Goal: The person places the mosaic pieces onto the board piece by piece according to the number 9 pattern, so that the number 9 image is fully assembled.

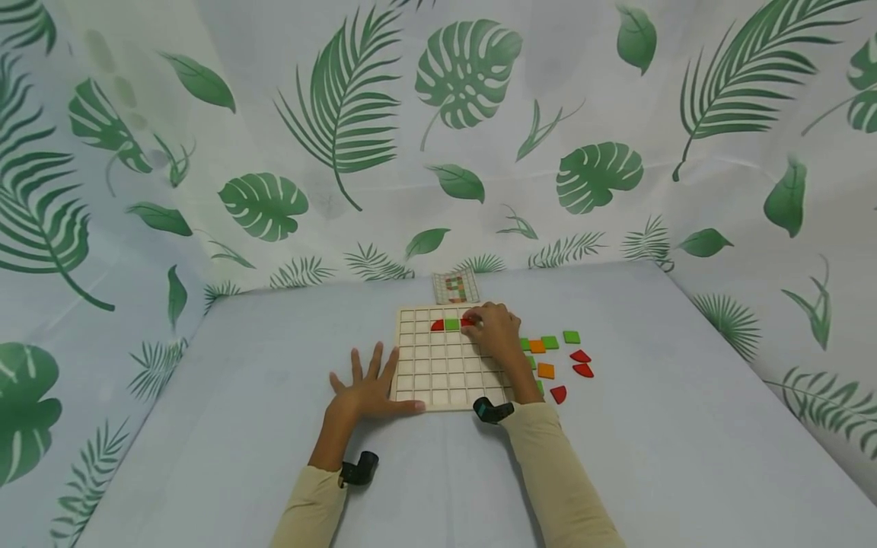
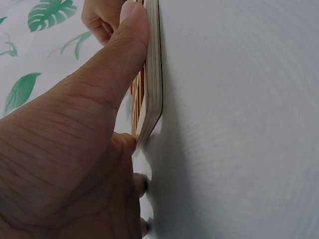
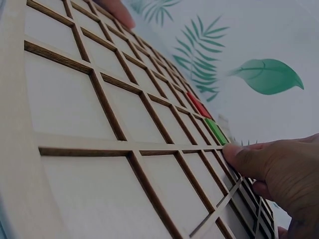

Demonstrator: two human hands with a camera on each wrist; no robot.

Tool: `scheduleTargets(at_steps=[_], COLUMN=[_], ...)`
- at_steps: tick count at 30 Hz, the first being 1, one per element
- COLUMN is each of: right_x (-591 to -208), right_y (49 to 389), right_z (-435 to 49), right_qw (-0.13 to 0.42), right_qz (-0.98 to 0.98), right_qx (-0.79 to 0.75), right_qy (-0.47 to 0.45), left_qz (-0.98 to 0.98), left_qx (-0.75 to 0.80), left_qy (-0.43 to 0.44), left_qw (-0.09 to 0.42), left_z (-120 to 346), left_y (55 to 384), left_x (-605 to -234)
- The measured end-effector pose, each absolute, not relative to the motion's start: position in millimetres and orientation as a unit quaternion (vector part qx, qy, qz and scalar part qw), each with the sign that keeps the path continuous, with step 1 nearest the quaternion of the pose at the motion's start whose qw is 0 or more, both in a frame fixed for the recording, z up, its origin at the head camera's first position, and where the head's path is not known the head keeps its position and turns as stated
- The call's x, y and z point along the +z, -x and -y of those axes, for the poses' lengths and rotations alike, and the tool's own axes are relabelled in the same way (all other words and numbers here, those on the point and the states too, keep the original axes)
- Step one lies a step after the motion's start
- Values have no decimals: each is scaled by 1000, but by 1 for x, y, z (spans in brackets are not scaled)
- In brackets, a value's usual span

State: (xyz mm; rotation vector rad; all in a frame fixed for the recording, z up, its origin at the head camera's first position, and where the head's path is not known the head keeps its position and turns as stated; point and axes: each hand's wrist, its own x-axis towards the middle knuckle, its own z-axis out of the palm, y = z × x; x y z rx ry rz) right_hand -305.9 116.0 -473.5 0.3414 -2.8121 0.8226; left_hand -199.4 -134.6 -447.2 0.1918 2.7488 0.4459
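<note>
A wooden grid board [image 1: 438, 374] lies on the table. In its second row from the back sit a red quarter-round tile [image 1: 438, 326] and, beside it, a green square tile [image 1: 451, 324]. My right hand [image 1: 495, 329] reaches over the board and pinches another red tile [image 1: 467, 323] at the cell right of the green one; the fingers partly cover it. In the right wrist view the thumb [image 3: 244, 158] hides that tile. With fingers spread, my left hand [image 1: 366, 392] rests at the board's near left corner, its thumb [image 2: 130, 30] lying on the front edge.
Right of the board lie loose tiles: green squares [image 1: 572, 336], orange squares [image 1: 546, 371] and red quarter-rounds [image 1: 583, 370], some hidden behind the right forearm. A small pattern card [image 1: 441, 291] lies behind the board. Leaf-printed cloth [image 1: 384, 221] hangs around the table.
</note>
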Motion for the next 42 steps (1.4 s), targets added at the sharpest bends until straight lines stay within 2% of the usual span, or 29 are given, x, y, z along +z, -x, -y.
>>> scheduleTargets(at_steps=[42], right_x=[-473], right_y=[309], right_z=[-116], right_qw=[80], right_qz=[940], right_qx=[316], right_qy=[-102], left_qz=[-970], left_qx=[155], left_qy=[-64], left_qw=[175], left_z=[134], left_y=[199], left_x=[-446])
